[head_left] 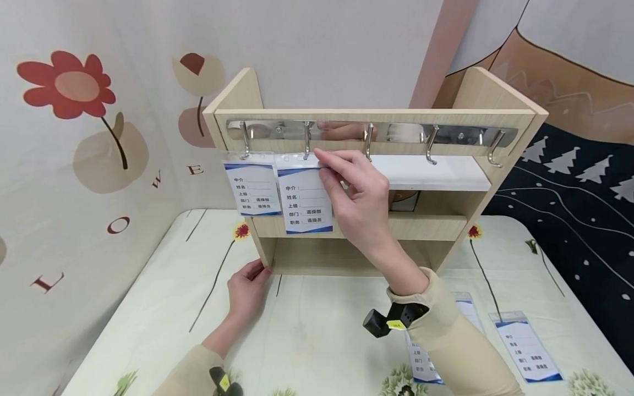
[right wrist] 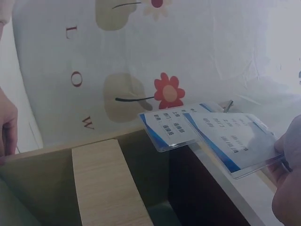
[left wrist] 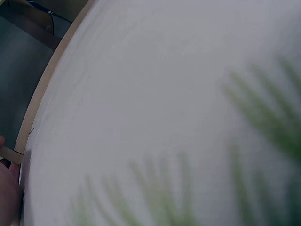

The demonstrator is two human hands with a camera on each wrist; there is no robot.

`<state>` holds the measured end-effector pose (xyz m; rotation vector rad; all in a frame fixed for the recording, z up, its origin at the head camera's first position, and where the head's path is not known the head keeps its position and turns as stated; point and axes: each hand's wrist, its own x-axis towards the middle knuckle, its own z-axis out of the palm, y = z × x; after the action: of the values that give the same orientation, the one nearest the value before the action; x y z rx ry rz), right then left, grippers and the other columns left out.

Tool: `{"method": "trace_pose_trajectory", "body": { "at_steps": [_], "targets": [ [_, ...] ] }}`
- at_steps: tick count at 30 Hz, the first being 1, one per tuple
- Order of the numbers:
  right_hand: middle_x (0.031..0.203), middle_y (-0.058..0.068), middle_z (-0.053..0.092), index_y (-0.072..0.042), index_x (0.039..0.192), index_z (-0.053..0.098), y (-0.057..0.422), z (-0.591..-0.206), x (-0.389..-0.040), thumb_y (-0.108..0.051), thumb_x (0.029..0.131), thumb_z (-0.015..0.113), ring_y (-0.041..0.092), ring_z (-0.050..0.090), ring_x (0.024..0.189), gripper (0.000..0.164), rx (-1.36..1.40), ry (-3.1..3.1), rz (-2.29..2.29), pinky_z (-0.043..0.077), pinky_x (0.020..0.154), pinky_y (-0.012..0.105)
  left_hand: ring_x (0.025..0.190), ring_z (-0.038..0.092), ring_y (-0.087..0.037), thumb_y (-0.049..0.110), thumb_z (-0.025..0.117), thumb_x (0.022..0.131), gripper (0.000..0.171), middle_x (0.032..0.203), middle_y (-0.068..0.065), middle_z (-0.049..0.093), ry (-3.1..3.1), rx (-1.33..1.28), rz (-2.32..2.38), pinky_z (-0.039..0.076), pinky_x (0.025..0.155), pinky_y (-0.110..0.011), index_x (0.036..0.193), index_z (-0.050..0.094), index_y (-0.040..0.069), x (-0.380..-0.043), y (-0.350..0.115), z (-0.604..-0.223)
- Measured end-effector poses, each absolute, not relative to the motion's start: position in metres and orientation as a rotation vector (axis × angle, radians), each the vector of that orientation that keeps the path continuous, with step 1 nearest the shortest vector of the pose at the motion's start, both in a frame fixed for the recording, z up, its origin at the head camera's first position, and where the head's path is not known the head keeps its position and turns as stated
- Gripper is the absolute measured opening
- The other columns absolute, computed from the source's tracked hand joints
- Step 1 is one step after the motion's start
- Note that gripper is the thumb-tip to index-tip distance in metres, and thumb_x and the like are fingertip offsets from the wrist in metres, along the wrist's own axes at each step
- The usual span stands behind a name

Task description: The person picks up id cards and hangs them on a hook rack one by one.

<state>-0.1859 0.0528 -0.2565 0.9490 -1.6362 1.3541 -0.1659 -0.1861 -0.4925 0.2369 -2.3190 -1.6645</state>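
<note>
My right hand (head_left: 359,201) pinches the top right corner of a clear-sleeved name badge (head_left: 305,203) between thumb and fingers. The badge's top edge is at the second hook (head_left: 307,135) of a metal hook rail; whether the hook passes through its slot cannot be made out. Beside it, another name badge (head_left: 253,190) hangs from the leftmost hook (head_left: 245,137), and the two overlap slightly in the right wrist view. Low on the left, my left hand (head_left: 247,291) holds the bottom front corner of the wooden shelf (head_left: 428,226), thumb in front and fingers at the side.
Three more hooks, such as the rightmost hook (head_left: 495,147), bear nothing. Several badges, among them a badge (head_left: 527,346), lie on the flower-patterned cloth (head_left: 317,330) at the front right, partly behind my right sleeve. A printed curtain (head_left: 148,66) stands behind and left.
</note>
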Motion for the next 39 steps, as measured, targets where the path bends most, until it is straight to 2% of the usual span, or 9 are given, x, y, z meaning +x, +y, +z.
{"method": "trace_pose_trajectory", "body": {
  "at_steps": [11, 24, 31, 39],
  "targets": [
    [0.105, 0.016, 0.069, 0.006, 0.118, 0.073, 0.051, -0.252, -0.177, 0.009, 0.094, 0.067, 0.021, 0.062, 0.085, 0.025, 0.808, -1.761, 1.343, 0.050, 0.072, 0.019, 0.110, 0.070, -0.031, 0.004, 0.071, 0.096, 0.029, 0.118, -0.020, 0.073, -2.350, 0.236, -1.613, 0.052, 0.078, -0.009, 0.125, 0.070, -0.003, -0.168, -0.187, -0.494],
    [0.105, 0.017, 0.069, 0.005, 0.122, 0.072, 0.048, -0.258, -0.179, 0.011, 0.094, 0.064, 0.022, 0.063, 0.088, 0.030, 0.743, -1.837, 1.322, 0.055, 0.075, 0.024, 0.112, 0.069, -0.030, 0.007, 0.070, 0.098, 0.031, 0.121, -0.019, 0.072, -2.368, 0.244, -1.636, 0.051, 0.078, -0.009, 0.128, 0.069, -0.001, -0.166, -0.189, -0.494],
    [0.110, 0.017, 0.070, 0.005, 0.128, 0.068, 0.057, -0.278, -0.177, 0.015, 0.089, 0.064, 0.025, 0.067, 0.094, 0.040, 0.832, -1.814, 1.343, 0.058, 0.087, 0.030, 0.110, 0.070, -0.030, 0.006, 0.071, 0.097, 0.030, 0.119, -0.020, 0.072, -2.353, 0.261, -1.654, 0.052, 0.077, -0.009, 0.125, 0.070, -0.002, -0.167, -0.189, -0.494],
    [0.116, 0.017, 0.070, 0.005, 0.124, 0.070, 0.089, -0.305, -0.166, 0.015, 0.088, 0.067, 0.027, 0.069, 0.095, 0.038, 0.901, -1.889, 1.338, 0.057, 0.086, 0.026, 0.110, 0.070, -0.033, 0.003, 0.070, 0.096, 0.029, 0.119, -0.021, 0.072, -2.351, 0.247, -1.620, 0.053, 0.078, -0.010, 0.124, 0.070, -0.004, -0.169, -0.188, -0.496]
  ]
}}
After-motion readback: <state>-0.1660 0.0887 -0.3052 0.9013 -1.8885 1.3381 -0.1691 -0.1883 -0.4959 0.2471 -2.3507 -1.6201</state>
